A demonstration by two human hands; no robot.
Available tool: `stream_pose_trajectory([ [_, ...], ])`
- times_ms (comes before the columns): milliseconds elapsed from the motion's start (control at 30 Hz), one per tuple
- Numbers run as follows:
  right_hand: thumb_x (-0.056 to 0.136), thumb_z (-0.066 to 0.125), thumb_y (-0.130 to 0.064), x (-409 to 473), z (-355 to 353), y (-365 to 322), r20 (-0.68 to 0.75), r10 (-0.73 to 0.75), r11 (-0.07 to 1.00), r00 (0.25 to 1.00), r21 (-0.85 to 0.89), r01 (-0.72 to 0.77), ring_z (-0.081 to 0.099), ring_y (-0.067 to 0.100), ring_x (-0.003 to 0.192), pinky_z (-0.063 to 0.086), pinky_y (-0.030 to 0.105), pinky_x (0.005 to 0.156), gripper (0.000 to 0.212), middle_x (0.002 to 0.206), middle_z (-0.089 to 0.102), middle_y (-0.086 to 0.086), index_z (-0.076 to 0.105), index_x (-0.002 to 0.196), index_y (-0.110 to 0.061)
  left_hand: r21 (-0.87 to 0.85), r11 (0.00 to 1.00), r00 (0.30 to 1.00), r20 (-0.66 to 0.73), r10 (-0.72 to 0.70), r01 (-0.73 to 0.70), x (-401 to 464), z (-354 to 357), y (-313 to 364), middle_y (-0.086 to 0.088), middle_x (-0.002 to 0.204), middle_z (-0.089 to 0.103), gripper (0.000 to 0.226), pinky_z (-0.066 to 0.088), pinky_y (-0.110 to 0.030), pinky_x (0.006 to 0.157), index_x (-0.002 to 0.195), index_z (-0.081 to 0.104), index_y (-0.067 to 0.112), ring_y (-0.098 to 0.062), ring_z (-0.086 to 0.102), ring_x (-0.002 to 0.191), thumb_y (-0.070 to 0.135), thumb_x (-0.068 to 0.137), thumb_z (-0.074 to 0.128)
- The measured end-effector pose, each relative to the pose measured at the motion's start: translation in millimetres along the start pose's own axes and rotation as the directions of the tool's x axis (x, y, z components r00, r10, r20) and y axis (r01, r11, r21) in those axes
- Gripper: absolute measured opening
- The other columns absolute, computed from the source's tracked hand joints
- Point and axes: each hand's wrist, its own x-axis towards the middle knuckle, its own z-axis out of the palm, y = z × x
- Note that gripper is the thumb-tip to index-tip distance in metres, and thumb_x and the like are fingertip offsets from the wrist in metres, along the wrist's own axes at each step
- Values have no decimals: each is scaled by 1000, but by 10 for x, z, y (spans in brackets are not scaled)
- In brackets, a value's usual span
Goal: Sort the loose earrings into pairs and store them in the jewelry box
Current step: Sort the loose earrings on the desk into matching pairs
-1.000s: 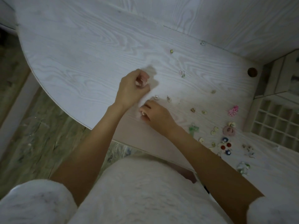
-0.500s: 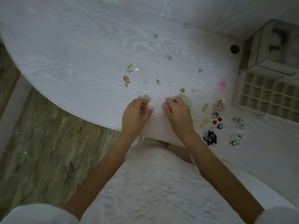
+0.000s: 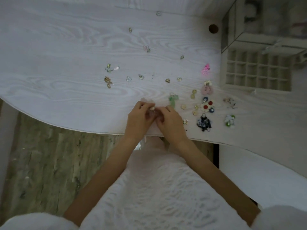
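My left hand (image 3: 138,121) and my right hand (image 3: 171,122) meet at the table's near edge, fingertips pinched together on a small pale earring (image 3: 152,109) held between them. Loose earrings lie scattered across the white table (image 3: 66,55): a gold one (image 3: 107,81), a clear pair (image 3: 110,68), a green one (image 3: 172,99) just beyond my right hand, a pink one (image 3: 206,69), and a cluster of red, blue and cream ones (image 3: 206,105). The white jewelry box (image 3: 257,70) with its grid of small compartments stands at the right.
A dark blue earring (image 3: 203,123) and a white-green one (image 3: 230,120) lie near the front right. A round cable hole (image 3: 213,28) sits by the box's raised upper section (image 3: 265,19). Wooden floor shows below the curved table edge at left.
Both hands came back from mid-table to the near edge and closed in on each other, now pinching a small earring together. The camera view shifted, showing more of the jewelry box.
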Motion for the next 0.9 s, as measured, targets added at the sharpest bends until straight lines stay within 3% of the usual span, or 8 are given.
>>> stream_pose_trajectory([
  [133,85,61,-9,-141,-101,92,-105,42,999,994,19,-41,47,10,68,35,13,64,22,108,50,12,64,107,-9,-60,996,995,78,69,-64,-36,26,69,-5,103,60,30,49,-20,72,110,65,10,-13,61,76,19,81,69],
  [267,77,62,1,-186,-166,173,-72,18,994,997,-109,-26,57,25,85,47,28,67,37,110,51,17,59,113,-4,-40,995,986,136,93,-88,-53,25,55,-5,108,57,41,54,-33,77,117,61,11,-18,62,80,16,77,70],
  [333,76,61,4,-166,-161,163,-33,3,991,999,-130,-7,58,30,89,46,30,69,37,107,53,18,59,113,-3,-36,994,982,154,112,-108,-62,35,40,-6,108,57,42,55,-35,76,117,61,11,-19,63,80,11,76,70],
  [533,84,61,-2,-161,-197,130,-69,-1,983,998,-182,-12,61,34,75,42,29,58,19,97,58,20,60,103,1,-26,989,975,166,150,-148,-78,120,131,-11,104,60,36,52,-29,72,112,63,8,-24,64,80,11,77,71],
  [667,90,57,-13,-176,-218,160,-52,105,982,993,-150,-112,58,29,93,45,35,75,27,110,57,15,55,115,-3,-16,983,961,209,183,-183,-84,138,159,-12,109,59,41,44,-24,71,117,61,6,-26,62,87,8,76,70],
  [767,88,60,-17,-173,-207,171,-65,149,985,987,-83,-154,56,24,94,40,27,76,28,107,59,11,58,114,-7,-42,983,960,208,185,-181,-58,107,131,-11,112,57,43,44,-23,73,120,59,6,-22,62,87,9,78,69],
  [900,86,63,-17,-136,-226,133,-35,144,987,989,-67,-146,58,24,91,47,34,79,26,102,61,10,60,110,-7,-67,980,960,197,198,-188,-28,78,64,-10,110,58,39,39,-11,70,118,60,7,-19,62,81,9,80,68],
])
